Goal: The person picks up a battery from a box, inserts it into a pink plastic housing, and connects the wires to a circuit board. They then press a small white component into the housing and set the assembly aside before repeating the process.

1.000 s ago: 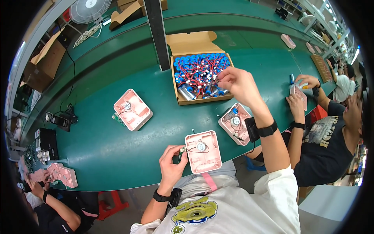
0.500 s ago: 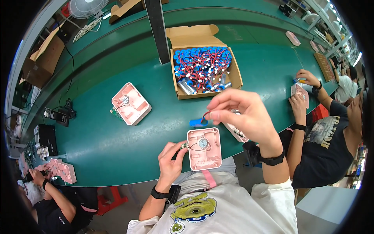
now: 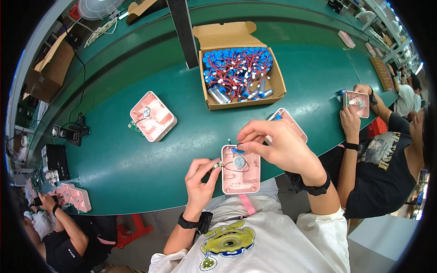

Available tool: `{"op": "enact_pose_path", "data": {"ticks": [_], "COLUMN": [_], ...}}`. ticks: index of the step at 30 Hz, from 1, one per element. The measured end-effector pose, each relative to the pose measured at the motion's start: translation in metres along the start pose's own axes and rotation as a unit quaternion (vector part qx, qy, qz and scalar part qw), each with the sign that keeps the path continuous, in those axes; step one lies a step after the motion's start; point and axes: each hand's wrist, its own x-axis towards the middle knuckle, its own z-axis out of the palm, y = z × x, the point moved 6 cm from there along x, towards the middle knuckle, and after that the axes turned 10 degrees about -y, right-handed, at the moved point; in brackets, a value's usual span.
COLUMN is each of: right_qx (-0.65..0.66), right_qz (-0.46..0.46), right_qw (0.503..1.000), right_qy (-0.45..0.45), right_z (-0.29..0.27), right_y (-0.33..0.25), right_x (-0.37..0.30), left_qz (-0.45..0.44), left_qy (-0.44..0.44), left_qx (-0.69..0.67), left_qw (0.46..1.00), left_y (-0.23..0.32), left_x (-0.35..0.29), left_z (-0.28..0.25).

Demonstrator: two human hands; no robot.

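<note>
Pink plastic housing shell (image 3: 241,169): rectangular, rounded corners, open face up, moulded ribs and pockets inside, matte finish; lies at the near edge of the green workbench (image 3: 136,154), directly before the person. A small round silver motor (image 3: 239,161) sits in its upper half, with thin dark wires looping across the cavity. Left hand (image 3: 200,179): fingers curled, thumb and forefinger pinched on a small component at the shell's left edge, too small to identify. Right hand (image 3: 275,144): closed in a fingertip pinch on a small blue-capped part with a red lead (image 3: 238,148), held at the shell's top edge, just above the motor. Both wrists carry black bands. Cardboard box (image 3: 240,63): brown, flaps open, packed with blue cylindrical cells wired in red with white connectors; stands well beyond the shell. Second pink shell (image 3: 153,115): same pattern, tilted, to the left on the bench. Third pink shell (image 3: 289,125): partly hidden behind the right hand. A neighbouring person's hands (image 3: 349,113) hold a further pink shell (image 3: 357,101) at the right. Against the frame a second back, the right hand has left the box and come down to the shell in front, now carrying the blue part; the left hand stays at the shell's left edge.
</note>
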Motion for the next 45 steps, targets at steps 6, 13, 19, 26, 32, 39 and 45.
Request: {"op": "enact_pose_path", "data": {"ticks": [6, 13, 19, 26, 32, 39, 45], "right_qx": [-0.072, 0.251, 0.396, 0.058, 0.122, 0.155, 0.178], "right_qz": [-0.048, 0.043, -0.041, -0.017, -0.045, -0.111, -0.014], "right_qw": [0.996, 0.962, 0.917, 0.997, 0.991, 0.982, 0.983], "right_qy": [-0.024, -0.102, -0.028, -0.052, -0.015, -0.004, 0.044], "right_z": [0.022, 0.055, 0.055, 0.044, 0.046, 0.048, 0.043], "right_y": [0.003, 0.034, 0.027, 0.018, 0.026, 0.026, 0.034], "right_x": [-0.004, -0.027, -0.032, -0.032, -0.026, -0.026, -0.026], "left_qz": [0.001, -0.006, -0.029, -0.036, -0.035, -0.016, -0.039], "left_qy": [-0.01, -0.016, -0.034, -0.048, -0.046, -0.038, -0.051], "left_qx": [-0.008, -0.017, -0.039, -0.057, -0.068, -0.041, -0.059], "left_qw": [1.0, 1.0, 0.998, 0.997, 0.996, 0.998, 0.996], "left_y": [-0.001, 0.001, 0.0, -0.003, -0.003, -0.002, -0.002], "left_x": [0.004, 0.004, 0.005, 0.008, 0.009, 0.009, 0.008], "left_z": [0.001, 0.001, 0.002, 0.002, 0.002, 0.002, 0.002]}}
